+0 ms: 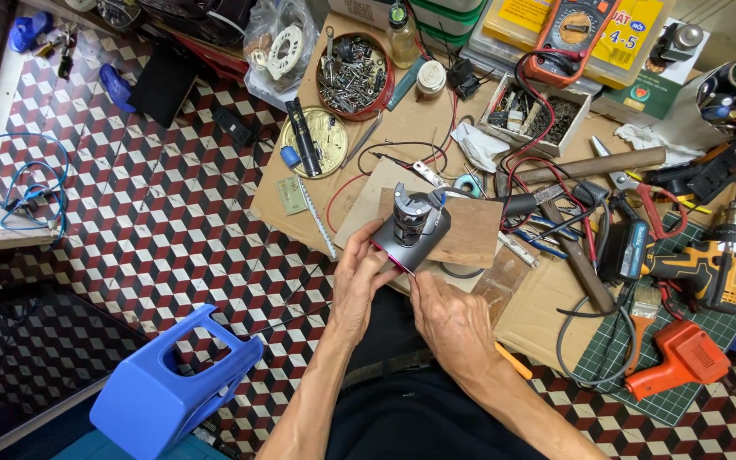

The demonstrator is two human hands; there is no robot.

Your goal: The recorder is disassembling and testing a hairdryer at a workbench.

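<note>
Teardown in progress, by the look of it. Left hand (359, 277) grips a small grey motor housing (415, 228) with a pink rim, fingers wrapped round its near-left edge, holding it up just beyond both hands and over the cardboard sheet (547, 302). Right hand (451, 322) sits just below the housing, fingers curled, fingertips at the pink rim. An orange handle (513, 361) pokes out behind that wrist, so the hand looks closed on a small screwdriver or pick; the tip is hidden, can't confirm what it touches.

Step in hand, my read: working at the housing's lower edge, prying or unscrewing, with the left hand as the vise.

Next move calls for a steady left grip and a small, controlled push at the rim. A slip would send the tip toward the left thumb, which is right beside it.

Around the hands:
- wooden board (474, 230) directly beyond the housing, touching or just behind it
- round tin of screws (353, 75) well beyond the left hand
- multimeter (572, 30) far beyond the right hand, red leads trailing back toward the board
- yellow cordless drill (704, 264) and orange drill (679, 358) well off to the right, on a green cutting mat (641, 375)
- blue plastic stool (168, 388) near the left elbow, on the tiled floor (129, 213)
</note>
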